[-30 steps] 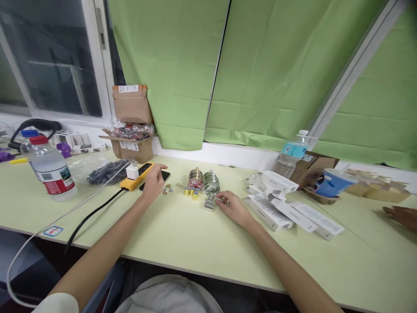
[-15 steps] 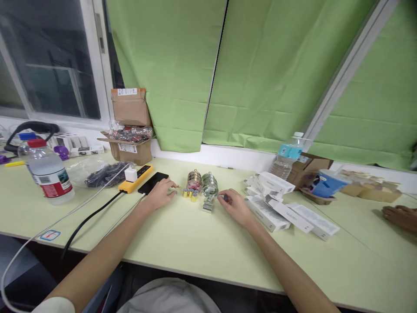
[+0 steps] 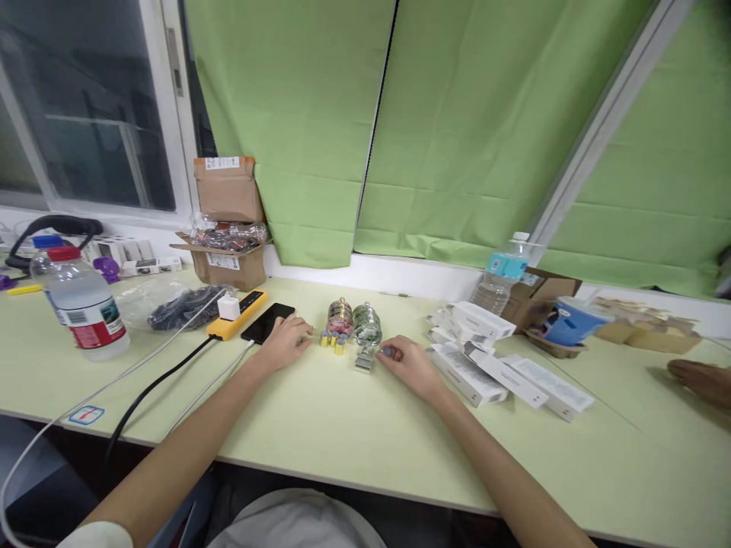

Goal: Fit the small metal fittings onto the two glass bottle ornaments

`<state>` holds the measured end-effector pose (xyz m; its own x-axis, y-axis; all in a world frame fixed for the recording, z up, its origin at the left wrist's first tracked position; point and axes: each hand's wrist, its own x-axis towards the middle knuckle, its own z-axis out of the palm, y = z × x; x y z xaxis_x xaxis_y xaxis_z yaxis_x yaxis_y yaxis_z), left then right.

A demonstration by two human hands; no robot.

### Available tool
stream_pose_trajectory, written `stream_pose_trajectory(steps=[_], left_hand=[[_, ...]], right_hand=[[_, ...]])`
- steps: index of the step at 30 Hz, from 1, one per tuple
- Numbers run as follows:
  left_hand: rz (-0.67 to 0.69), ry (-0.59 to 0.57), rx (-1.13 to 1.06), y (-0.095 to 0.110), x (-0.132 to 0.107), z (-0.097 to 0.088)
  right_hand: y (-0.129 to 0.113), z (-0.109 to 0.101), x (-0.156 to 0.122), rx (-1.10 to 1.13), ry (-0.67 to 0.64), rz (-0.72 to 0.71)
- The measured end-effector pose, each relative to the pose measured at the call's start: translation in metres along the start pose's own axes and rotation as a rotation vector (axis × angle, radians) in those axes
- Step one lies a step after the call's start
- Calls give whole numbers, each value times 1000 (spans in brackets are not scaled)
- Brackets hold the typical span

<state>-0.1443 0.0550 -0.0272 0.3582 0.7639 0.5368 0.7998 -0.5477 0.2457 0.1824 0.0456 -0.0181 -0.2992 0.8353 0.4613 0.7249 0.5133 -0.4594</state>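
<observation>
My right hand rests on the table right of the jars, thumb and fingers pinching a small dark grey round piece. Left of the jars lies my left hand, beside a black phone. Its fingers are curled together, and what they hold, if anything, is too small to make out. Between the hands stand a reddish glass jar with a gold-coloured knob and a greenish glass jar with a silvery knob. Several small yellow cylinders and some silvery cylinders are grouped in front of them.
White boxes are heaped at right, near a water bottle and a blue cup. At left are a yellow power strip, cables, bottles and a carton. Another person's hand rests far right.
My left hand's fingers have drawn closer together. My right hand has shifted slightly left, and the dark round piece shows more plainly. The other person's hand has changed pose.
</observation>
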Motion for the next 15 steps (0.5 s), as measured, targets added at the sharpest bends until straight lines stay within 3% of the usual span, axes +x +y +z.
stream_pose_trajectory(steps=[4, 15], left_hand=[[-49, 54, 84, -3, -1, -1], [-97, -6, -36, -10, -2, 0]], right_hand=[[-6, -1, -2, -5, -44, 5], [-6, 1, -3, -11, -100, -29]])
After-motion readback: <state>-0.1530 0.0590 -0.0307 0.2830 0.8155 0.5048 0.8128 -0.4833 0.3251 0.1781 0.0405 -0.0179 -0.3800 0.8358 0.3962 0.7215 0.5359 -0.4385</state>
